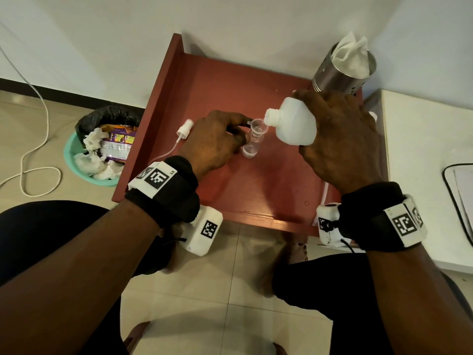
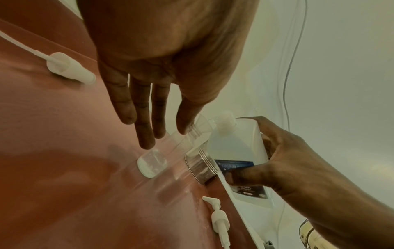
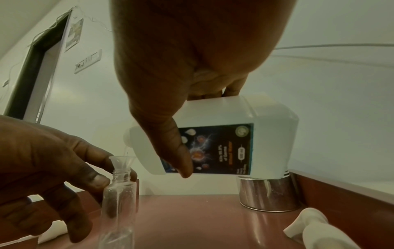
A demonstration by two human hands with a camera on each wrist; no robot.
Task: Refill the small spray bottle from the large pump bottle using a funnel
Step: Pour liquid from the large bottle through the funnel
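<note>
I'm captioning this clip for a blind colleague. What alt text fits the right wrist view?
The right hand tips a large white bottle, a thin stream falling into a clear funnel seated in a small clear bottle, whose neck the left hand pinches. Behind stands a metal canister.

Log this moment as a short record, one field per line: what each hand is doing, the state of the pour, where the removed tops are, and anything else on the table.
left hand: pinches the neck of the small spray bottle, steadying it upright on the red table
right hand: grips the large bottle, tipped with its open mouth over the funnel
pour: a thin clear stream enters the funnel; little liquid in the small bottle
spray top: lying on the table, left of the left hand
pump top: lying on the table
also there: steel canister holding tissue
</note>
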